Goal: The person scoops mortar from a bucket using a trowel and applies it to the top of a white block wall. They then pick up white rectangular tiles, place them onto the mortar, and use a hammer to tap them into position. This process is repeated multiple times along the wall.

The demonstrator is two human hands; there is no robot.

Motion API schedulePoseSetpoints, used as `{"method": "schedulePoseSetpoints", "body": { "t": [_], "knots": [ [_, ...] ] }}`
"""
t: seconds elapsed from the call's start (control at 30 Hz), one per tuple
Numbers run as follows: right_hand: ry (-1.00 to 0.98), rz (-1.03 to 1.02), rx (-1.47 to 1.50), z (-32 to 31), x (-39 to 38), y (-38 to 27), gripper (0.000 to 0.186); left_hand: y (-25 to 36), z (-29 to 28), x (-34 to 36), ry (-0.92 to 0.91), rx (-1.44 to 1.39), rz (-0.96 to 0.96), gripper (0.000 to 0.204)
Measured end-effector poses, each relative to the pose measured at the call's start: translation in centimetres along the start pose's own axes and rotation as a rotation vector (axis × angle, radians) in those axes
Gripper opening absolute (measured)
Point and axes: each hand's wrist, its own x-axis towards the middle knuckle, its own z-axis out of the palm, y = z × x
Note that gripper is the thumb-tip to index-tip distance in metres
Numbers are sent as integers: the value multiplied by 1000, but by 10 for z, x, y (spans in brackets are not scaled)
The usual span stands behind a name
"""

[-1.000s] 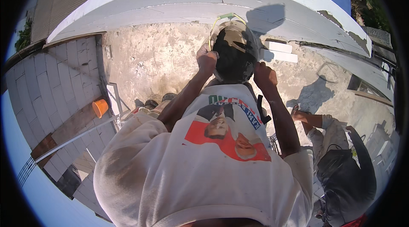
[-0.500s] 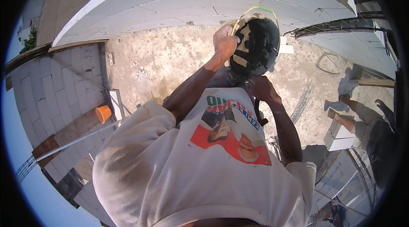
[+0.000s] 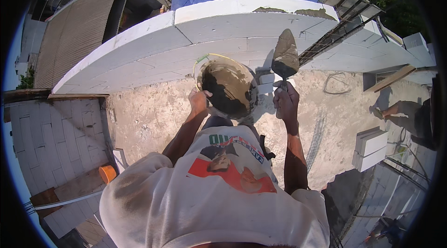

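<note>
My left hand [image 3: 199, 102] is closed on the left rim of a round bucket [image 3: 242, 74], thumb over the edge. Wet grey-brown mortar coats the inside of the bucket, which is partly in dark shadow. Its thin yellow wire handle with a green grip [image 3: 202, 58] leans against the far left rim. To the right of the bucket, my right hand [image 3: 287, 102] grips a pointed trowel [image 3: 285, 54] by its handle. The blade points away from me and is smeared with mortar. Beyond both stands a low wall of white blocks [image 3: 209, 52].
Mortar patches [image 3: 316, 13] lie on the wall's top at right, near upright steel bars [image 3: 326, 40]. White blocks [image 3: 370, 148] are stacked on the right. A coworker's leg [image 3: 393, 109] shows past them. An orange bucket [image 3: 107, 173] sits at left; a wire coil [image 3: 337, 83] lies on the floor.
The trowel has come into sight, raised in my right hand from behind the bucket. The bucket and my left hand have shifted left and nearer. My view has lifted over the wall.
</note>
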Motion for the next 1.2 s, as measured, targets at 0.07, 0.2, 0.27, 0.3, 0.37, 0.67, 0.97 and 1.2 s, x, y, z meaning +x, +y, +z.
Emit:
{"method": "schedulePoseSetpoints", "body": {
  "t": [0.07,0.2,0.27,0.3,0.37,0.67,0.97,1.2],
  "knots": [
    [125,-257,-206,3,46,-23,21,-4,-13,5,51,5,36,15],
    [427,-470,-602,10,130,-62,15,-12,-51,31,116,-40,53,12],
    [512,-618,-906,12,149,-50,16,-11,-68,38,174,-64,60,12],
    [535,-682,-1011,14,152,-41,17,-9,-75,45,183,-93,30,11],
    [470,-666,-1155,33,141,-22,15,-7,-86,48,177,-88,-3,12],
    [179,-517,-1255,134,54,12,19,17,-85,73,-48,-209,84,17],
    [349,-667,-1327,170,101,31,13,2,-90,107,-460,-260,242,6],
    [-38,-18,-1163,150,-24,51,18,7,-82,80,-438,-413,126,6]
  ]
}}
